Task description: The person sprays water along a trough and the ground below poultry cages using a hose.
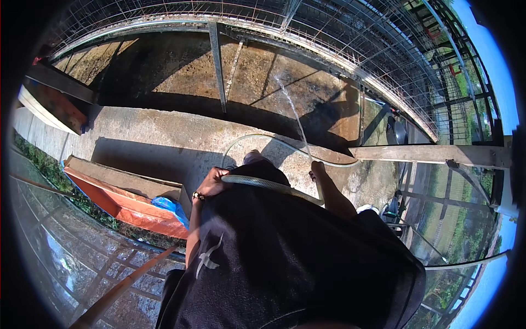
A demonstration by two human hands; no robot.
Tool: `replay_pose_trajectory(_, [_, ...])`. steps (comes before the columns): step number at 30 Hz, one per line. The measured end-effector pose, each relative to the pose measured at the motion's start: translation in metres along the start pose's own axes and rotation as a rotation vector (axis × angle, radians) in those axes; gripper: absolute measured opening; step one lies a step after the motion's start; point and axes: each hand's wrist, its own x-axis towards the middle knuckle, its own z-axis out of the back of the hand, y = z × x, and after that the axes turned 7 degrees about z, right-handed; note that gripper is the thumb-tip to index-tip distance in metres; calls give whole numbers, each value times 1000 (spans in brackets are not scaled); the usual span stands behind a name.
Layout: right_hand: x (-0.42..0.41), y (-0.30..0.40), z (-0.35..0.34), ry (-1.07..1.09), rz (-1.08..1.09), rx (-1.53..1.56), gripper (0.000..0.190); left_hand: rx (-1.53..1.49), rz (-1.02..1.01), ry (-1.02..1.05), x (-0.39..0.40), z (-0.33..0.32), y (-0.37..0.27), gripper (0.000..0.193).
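Observation:
My left hand (pixel 214 181), with a beaded bracelet at the wrist, is closed around a translucent braided hose (pixel 263 181) at the left of my dark shirt. The hose runs across my front, bends, and comes up to my right hand (pixel 317 169), which is shut on it near its end. A jet of water (pixel 294 107) leaves the hose and lands on the wet, brown-stained floor (pixel 263 88) under the wire cages. Another loop of hose lies on the concrete walkway beyond my hands.
Wire mesh cages (pixel 349 37) stretch across the top. A wooden beam (pixel 431 155) juts in at right. On the left stands an orange-lined wooden trough (pixel 144 214) with a blue plastic bag (pixel 172 207). A metal post (pixel 218 66) rises beyond the ledge of the concrete walkway (pixel 164 123).

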Motion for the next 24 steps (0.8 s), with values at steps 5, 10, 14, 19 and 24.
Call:
replay_pose_trajectory(5, [-1, 3, 0, -27, 33, -5, 7, 1, -10, 5, 1, 0, 2, 20])
replay_pose_trajectory(10, [0, 7, 0, -52, 75, 25, 9, -18, -2, 8, 1, 1, 2, 19])
replay_pose_trajectory(14, [7, 12, 5, -14, 21, 85, 11, -1, -24, 7, 0, 1, 2, 18])
replay_pose_trajectory(19, [12, 12, 5, -47, 40, 70, 9, -11, -22, 14, -1, 2, 2, 17])
replay_pose_trajectory(24, [13, 15, 4, -36, 16, 96, 12, 16, -29, -8, -3, 3, -1, 18])
